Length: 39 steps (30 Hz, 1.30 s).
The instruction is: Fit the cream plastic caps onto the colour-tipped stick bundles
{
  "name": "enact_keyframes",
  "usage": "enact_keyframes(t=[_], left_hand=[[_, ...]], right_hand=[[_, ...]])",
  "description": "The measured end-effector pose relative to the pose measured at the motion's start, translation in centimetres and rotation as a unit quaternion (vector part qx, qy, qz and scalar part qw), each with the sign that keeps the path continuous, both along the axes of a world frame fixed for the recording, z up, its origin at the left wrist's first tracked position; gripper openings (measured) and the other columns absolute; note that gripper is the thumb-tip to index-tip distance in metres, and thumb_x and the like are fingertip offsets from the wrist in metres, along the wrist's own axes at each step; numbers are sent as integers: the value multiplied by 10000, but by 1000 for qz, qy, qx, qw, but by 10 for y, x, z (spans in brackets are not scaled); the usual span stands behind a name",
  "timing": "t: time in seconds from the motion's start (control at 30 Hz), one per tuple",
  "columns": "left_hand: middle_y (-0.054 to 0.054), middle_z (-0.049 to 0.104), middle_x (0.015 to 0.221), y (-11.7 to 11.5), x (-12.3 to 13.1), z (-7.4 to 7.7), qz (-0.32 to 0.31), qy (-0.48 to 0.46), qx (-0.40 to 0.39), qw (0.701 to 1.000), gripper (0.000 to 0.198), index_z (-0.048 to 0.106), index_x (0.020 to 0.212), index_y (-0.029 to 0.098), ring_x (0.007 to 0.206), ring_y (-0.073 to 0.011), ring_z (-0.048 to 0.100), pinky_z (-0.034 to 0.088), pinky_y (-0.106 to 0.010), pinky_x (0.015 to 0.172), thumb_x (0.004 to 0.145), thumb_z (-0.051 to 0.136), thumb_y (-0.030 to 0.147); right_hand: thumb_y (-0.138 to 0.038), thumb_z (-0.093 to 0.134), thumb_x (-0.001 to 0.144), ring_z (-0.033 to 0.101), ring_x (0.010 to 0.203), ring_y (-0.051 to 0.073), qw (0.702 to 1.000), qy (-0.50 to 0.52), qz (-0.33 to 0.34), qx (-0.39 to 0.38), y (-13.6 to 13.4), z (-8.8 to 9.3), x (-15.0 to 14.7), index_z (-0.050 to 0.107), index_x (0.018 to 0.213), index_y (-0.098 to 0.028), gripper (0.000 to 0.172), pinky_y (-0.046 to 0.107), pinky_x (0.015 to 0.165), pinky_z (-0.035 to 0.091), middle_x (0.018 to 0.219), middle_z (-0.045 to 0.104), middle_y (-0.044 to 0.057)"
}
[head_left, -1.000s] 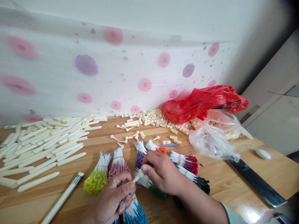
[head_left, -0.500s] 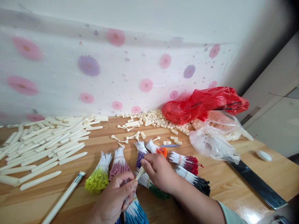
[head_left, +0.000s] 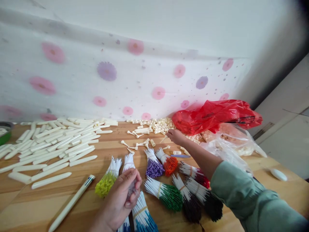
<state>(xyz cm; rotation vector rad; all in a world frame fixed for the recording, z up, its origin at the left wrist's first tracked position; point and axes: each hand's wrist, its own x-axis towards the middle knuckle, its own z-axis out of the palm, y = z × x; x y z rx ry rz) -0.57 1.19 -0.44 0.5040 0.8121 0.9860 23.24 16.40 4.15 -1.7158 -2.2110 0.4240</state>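
Observation:
My left hand (head_left: 125, 196) is curled closed in front of the refill bundles, around something greyish and see-through that I cannot make out. Stretched out to the back, my right hand (head_left: 175, 136) pinches a small cream stemmed plastic piece (head_left: 163, 139) over the table. Close by it lie slotted cream plastic pieces (head_left: 159, 125) and several loose stemmed pieces (head_left: 146, 142). Rubber-banded bundles of thin white refills with coloured ends stand or lie nearer me: yellow (head_left: 106, 183), purple (head_left: 154, 167), orange (head_left: 170, 164), green (head_left: 169, 196), blue (head_left: 145, 216) and dark ones (head_left: 193, 209).
White pen barrels (head_left: 60, 138) are heaped at the left, with an assembled multicolour pen (head_left: 72, 203) in front. A red plastic bag (head_left: 217, 114) and clear bags (head_left: 224, 148) occupy the back right. A white oval object (head_left: 278, 174) sits near the right edge.
My right hand has moved away from my left, up and to the right towards the slotted pieces, with the stemmed piece in its fingers. The view has shifted slightly.

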Motion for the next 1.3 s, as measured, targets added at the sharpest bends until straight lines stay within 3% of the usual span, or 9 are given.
enact_keyframes(t=[0.13, 0.23, 0.3, 0.5, 0.67, 0.97, 1.07, 1.17, 1.3], left_hand=[[61, 464, 580, 0, 0, -1, 0, -36, -9, 999, 304, 530, 766, 158, 353, 14, 304, 105, -110, 324, 725, 678, 419], [66, 450, 583, 1, 0, 0, -3, -77, -21, 997, 320, 512, 790, 167, 352, 12, 300, 112, -100, 317, 743, 651, 451], [69, 449, 584, 1, -1, 0, 5, -96, -15, 995, 329, 493, 808, 178, 353, 6, 312, 126, -96, 314, 750, 635, 469], [70, 454, 578, 1, -7, 5, -20, -43, 44, 998, 256, 469, 741, 163, 351, 9, 324, 136, -100, 317, 766, 651, 341], [64, 435, 553, -1, -9, 10, -74, -1, 68, 995, 285, 499, 698, 141, 349, 0, 331, 122, -122, 324, 737, 674, 363], [65, 430, 502, -1, 1, 2, -30, 98, 72, 992, 324, 505, 647, 137, 339, 5, 304, 128, -124, 338, 704, 696, 393], [60, 445, 537, 0, 2, 1, 5, 64, 45, 997, 299, 504, 650, 143, 342, 2, 310, 140, -111, 318, 738, 668, 377], [53, 454, 568, 3, -3, 1, 22, -5, 34, 999, 253, 512, 652, 142, 358, 1, 325, 171, -93, 309, 757, 657, 322], [39, 465, 571, 8, -10, 3, 30, -76, 7, 997, 185, 546, 681, 140, 359, -7, 356, 210, -80, 300, 809, 592, 266]], right_hand=[[-242, 431, 912, 532, 701, 115, 987, 77, 137, 45, -34, 11, -33, 515, 785, -160, 173, 212, 650, 412, 746, 572, 26], [-254, 479, 897, 532, 729, 125, 931, 157, 314, 102, -66, 19, -60, 527, 795, -169, 141, 234, 688, 436, 773, 573, 35], [-251, 453, 909, 522, 704, 127, 898, 181, 380, 127, -78, 20, -72, 517, 778, -173, 166, 239, 666, 442, 749, 563, 36], [-201, 454, 900, 516, 706, 132, 893, 182, 390, 130, -80, 10, -79, 504, 769, -176, 143, 244, 671, 440, 738, 555, 30], [-183, 465, 891, 499, 684, 127, 889, 182, 401, 127, -81, 12, -74, 510, 746, -167, 153, 234, 660, 418, 710, 537, 19], [-152, 521, 837, 473, 623, 83, 954, 148, 261, 4, -95, 8, -77, 556, 721, -146, 122, 181, 594, 369, 668, 527, -26], [-235, 517, 863, 513, 634, 74, 986, 93, 133, -49, -66, 2, -58, 610, 812, -154, 134, 168, 596, 393, 704, 585, -29], [-221, 338, 951, 548, 622, 95, 998, 39, -5, -53, -24, -10, -25, 602, 951, -93, 294, 208, 571, 430, 764, 615, 32], [-312, 510, 905, 604, 842, 159, 993, -35, -85, -78, 12, -29, 6, 566, 1071, -129, 254, 333, 724, 519, 1022, 602, 58]])
